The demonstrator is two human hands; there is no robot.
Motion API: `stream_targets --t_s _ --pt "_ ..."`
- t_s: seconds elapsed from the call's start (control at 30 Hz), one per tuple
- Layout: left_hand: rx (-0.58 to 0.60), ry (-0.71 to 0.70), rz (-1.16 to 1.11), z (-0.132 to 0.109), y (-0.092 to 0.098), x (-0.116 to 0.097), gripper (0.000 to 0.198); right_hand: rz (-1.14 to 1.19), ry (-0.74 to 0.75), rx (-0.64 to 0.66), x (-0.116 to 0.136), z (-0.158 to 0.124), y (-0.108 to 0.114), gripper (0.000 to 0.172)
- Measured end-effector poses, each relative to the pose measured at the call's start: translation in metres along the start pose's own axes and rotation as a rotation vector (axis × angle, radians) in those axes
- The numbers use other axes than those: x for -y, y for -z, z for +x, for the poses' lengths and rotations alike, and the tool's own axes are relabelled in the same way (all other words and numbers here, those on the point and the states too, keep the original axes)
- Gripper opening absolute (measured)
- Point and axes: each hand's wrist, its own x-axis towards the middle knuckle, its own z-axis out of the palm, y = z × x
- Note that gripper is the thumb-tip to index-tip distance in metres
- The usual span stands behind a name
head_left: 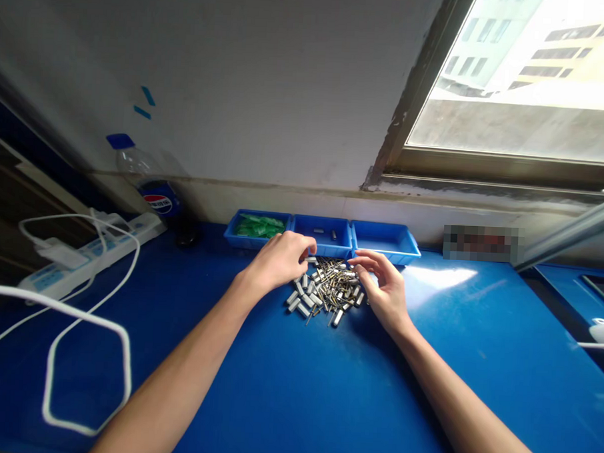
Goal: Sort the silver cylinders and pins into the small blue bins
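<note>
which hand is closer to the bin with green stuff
Left. The left hand is by the near right corner of that bin; the right hand is farther off, by the right side of the metal parts.

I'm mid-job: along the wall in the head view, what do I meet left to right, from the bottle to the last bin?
Bottle → left blue bin with green pieces → middle blue bin → right blue bin.
</note>
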Motion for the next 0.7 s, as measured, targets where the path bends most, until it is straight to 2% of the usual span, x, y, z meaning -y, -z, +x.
stream_targets --t_s 0.13,0.27,0.33,0.47,0.7 --pt "-0.096 -0.11 -0.44 0.003 0.0 -0.005 0.016 -0.011 -0.017 0.034 0.008 -0.001 0.001 0.026" --pt "-0.107 -0.138 -0.658 0.002 -0.002 -0.014 0.02 0.064 -0.086 0.137 0.019 -0.002 -0.001 0.037" --pt "-0.083 -0.138 -0.709 0.002 -0.003 -0.017 0.021 0.149 -0.143 0.163 0.024 -0.003 -0.003 0.038" --pt "-0.029 -0.134 -0.734 0.001 -0.009 -0.019 0.021 0.26 -0.225 0.127 0.028 -0.003 -0.007 0.028" --pt "-0.033 -0.152 -0.726 0.002 -0.014 -0.022 0.018 0.32 -0.279 0.132 0.03 -0.001 -0.008 0.028"
